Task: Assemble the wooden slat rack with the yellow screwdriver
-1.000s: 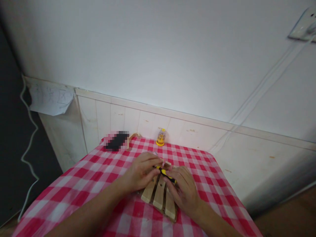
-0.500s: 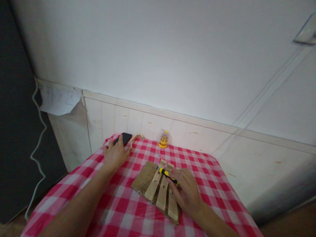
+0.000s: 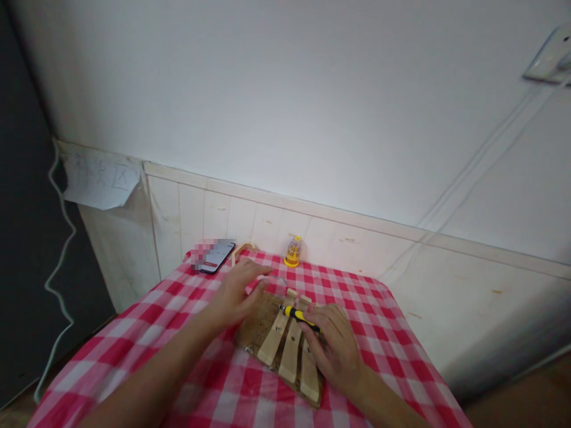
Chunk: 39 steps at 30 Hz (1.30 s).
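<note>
My right hand (image 3: 332,343) lies on a wooden slatted piece (image 3: 288,351) and grips a small yellow and black screwdriver (image 3: 298,315), whose tip points up and left. My left hand (image 3: 238,289) hovers over the brown board (image 3: 261,318) under the slats, fingers stretched out and blurred by motion, holding nothing. A phone (image 3: 214,257) with a lit screen lies at the table's far left corner, beyond my left hand.
The table carries a red and white checked cloth (image 3: 178,309). A small yellow bit holder (image 3: 292,251) stands at the far edge by the white panelled wall. A wooden loop (image 3: 243,246) lies next to the phone. A white cable (image 3: 56,238) hangs at the left.
My left hand left the slats, reached to the phone at the far left corner, then drew back toward the board. The phone's screen is now lit. My right hand stayed put.
</note>
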Available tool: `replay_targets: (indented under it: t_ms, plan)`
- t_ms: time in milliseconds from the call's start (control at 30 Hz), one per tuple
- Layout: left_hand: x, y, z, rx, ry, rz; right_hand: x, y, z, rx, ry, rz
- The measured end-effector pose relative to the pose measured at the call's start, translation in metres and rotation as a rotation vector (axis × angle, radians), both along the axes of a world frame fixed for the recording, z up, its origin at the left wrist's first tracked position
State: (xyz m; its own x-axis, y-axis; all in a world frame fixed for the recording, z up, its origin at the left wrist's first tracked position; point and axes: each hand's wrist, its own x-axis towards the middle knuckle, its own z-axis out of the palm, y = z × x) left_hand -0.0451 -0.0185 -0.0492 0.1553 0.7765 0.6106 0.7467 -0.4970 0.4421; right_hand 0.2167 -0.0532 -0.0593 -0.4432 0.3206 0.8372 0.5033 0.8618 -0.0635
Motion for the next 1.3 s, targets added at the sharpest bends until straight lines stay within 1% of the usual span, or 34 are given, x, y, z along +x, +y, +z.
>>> replay_targets:
  t_ms: [67, 100, 133, 167, 233, 367, 433, 500, 533, 567, 633, 700, 767, 867, 967, 1100, 1300]
  plan:
    - [0.016, -0.014, 0.006, 0.127, -0.037, -0.335, 0.001, 0.0, -0.001, -0.006, 0.003, -0.006]
    - [0.022, -0.02, 0.008, 0.129, -0.019, -0.46, 0.002, 0.0, -0.002, -0.004, 0.008, -0.009]
    - [0.028, -0.025, 0.01, 0.136, 0.002, -0.542, 0.003, 0.0, -0.003, -0.001, 0.015, -0.014]
    - [0.031, -0.028, 0.011, 0.131, 0.021, -0.593, 0.003, 0.0, -0.005, 0.002, 0.024, -0.019]
    - [0.036, -0.031, 0.012, 0.142, 0.041, -0.638, 0.003, 0.0, -0.007, 0.007, 0.044, -0.029]
    - [0.038, -0.026, 0.007, 0.187, 0.04, -0.651, 0.0, 0.001, -0.011, 0.006, 0.064, -0.037]
    - [0.037, -0.024, 0.003, 0.168, 0.037, -0.653, -0.001, 0.001, -0.013, 0.007, 0.068, -0.043]
    - [0.037, -0.021, 0.0, 0.111, -0.012, -0.636, 0.0, 0.002, -0.013, 0.01, 0.075, -0.056]
    - [0.036, -0.019, -0.002, 0.069, -0.076, -0.615, 0.001, 0.002, -0.013, 0.014, 0.08, -0.065]
    - [0.035, -0.017, -0.003, 0.015, -0.196, -0.584, 0.002, 0.002, -0.013, 0.019, 0.084, -0.07]
    - [0.034, -0.011, -0.005, -0.114, -0.52, -0.502, 0.005, 0.004, -0.011, 0.044, 0.058, -0.075]
    - [0.035, -0.004, -0.007, -0.224, -0.795, -0.435, 0.007, 0.005, -0.009, 0.071, -0.028, -0.082]
    - [0.036, 0.001, -0.007, -0.275, -0.925, -0.405, 0.008, 0.007, -0.007, 0.07, -0.122, -0.093]
    - [0.042, 0.004, -0.008, -0.314, -1.01, -0.396, 0.01, 0.01, -0.008, 0.002, -0.184, -0.089]
    - [0.048, 0.002, -0.01, -0.351, -1.045, -0.401, 0.012, 0.013, -0.012, -0.058, -0.244, -0.058]
    - [0.055, 0.0, -0.014, -0.367, -1.046, -0.404, 0.016, 0.016, -0.016, -0.081, -0.304, -0.028]
    - [0.059, -0.001, -0.021, -0.364, -1.01, -0.403, 0.016, 0.015, -0.014, -0.106, -0.378, -0.055]
